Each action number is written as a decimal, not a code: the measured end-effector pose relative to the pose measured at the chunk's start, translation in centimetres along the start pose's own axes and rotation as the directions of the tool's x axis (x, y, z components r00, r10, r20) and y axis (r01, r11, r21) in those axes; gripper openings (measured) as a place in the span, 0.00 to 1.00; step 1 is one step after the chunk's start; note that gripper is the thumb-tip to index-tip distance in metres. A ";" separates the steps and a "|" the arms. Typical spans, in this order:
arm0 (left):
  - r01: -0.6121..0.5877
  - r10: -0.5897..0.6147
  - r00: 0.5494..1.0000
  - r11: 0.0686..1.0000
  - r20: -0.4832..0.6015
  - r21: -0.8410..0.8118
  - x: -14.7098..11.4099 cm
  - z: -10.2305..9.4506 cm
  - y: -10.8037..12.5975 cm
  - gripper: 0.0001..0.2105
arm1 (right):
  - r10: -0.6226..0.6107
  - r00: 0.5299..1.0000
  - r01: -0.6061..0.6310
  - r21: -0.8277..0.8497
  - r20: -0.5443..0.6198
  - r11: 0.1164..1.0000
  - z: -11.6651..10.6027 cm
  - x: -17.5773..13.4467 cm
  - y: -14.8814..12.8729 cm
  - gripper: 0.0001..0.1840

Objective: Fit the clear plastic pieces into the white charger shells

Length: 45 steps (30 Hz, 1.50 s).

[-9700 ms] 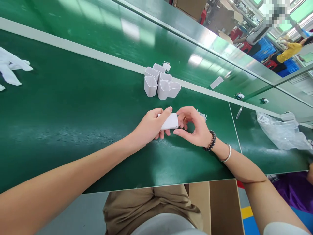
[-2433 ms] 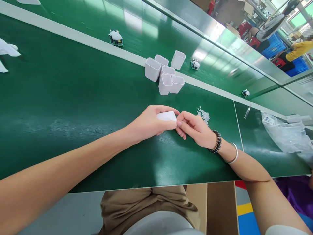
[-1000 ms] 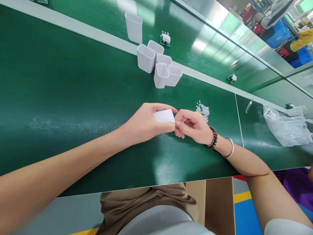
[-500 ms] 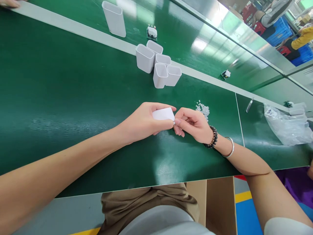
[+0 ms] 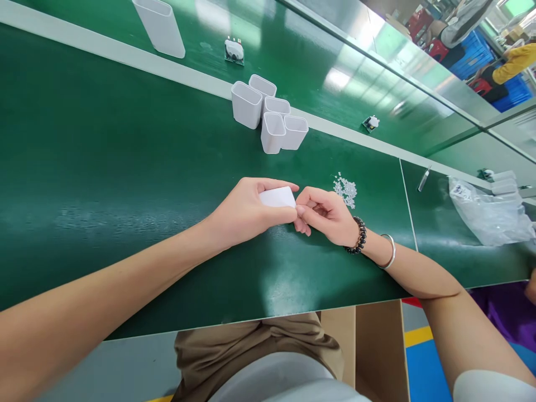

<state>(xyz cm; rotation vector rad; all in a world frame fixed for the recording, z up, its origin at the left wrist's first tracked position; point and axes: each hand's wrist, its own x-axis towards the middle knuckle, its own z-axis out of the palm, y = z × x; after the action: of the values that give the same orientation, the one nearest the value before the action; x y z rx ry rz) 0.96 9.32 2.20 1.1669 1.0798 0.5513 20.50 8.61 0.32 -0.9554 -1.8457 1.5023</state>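
My left hand (image 5: 245,211) is wrapped round a white plastic housing (image 5: 277,197), with the thumb along its near side and the fingers along its far side. At the housing's right end, the thumb and forefinger of my right hand (image 5: 327,215) are pinched together. Whatever they hold is too small or too hidden to name. Just beyond my right hand lies a loose pile of small clear plastic pieces (image 5: 345,190). Farther back, a cluster of several open white housings (image 5: 246,106) stands upright by the pale strip.
Past the pale strip (image 5: 188,76) are another white housing (image 5: 161,30) and small circuit boards with white domes, one circuit board (image 5: 234,51) near the housing. To the right lie a pen-like tool (image 5: 424,178) and a clear plastic bag (image 5: 481,215). Below the table edge stands a cardboard box (image 5: 379,346).
Beyond the strip, the lone housing and the circuit boards have shifted left, while the cluster stays by the strip. Another person's hand has left the top left corner. My hands keep their grip.
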 end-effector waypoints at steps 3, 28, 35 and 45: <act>0.011 -0.011 0.997 1.000 0.072 -0.009 0.2 -0.5 -0.1 0.18 | -0.011 1.000 0.011 0.009 0.003 1.000 -0.1 0.0 0.1 0.15; 0.027 -0.030 0.986 0.999 0.165 0.024 -0.3 -0.2 0.0 0.38 | -0.497 0.825 0.383 -0.912 0.268 0.145 1.1 0.2 -1.7 0.12; -0.076 0.077 0.986 0.997 0.147 -0.017 0.3 -1.2 -0.3 0.27 | -0.413 0.900 0.125 -0.823 -0.141 0.554 -9.2 3.0 0.7 0.15; -0.291 0.402 0.911 0.785 -0.092 0.546 1.1 -1.3 -1.4 0.17 | -0.162 0.585 -0.394 -0.454 -0.794 0.799 -26.0 2.1 9.4 0.20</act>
<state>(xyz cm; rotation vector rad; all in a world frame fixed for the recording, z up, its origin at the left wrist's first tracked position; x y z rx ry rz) 0.02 10.34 0.42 1.8519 1.2397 0.7002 41.53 26.22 -3.51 -1.7386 -1.5107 0.2898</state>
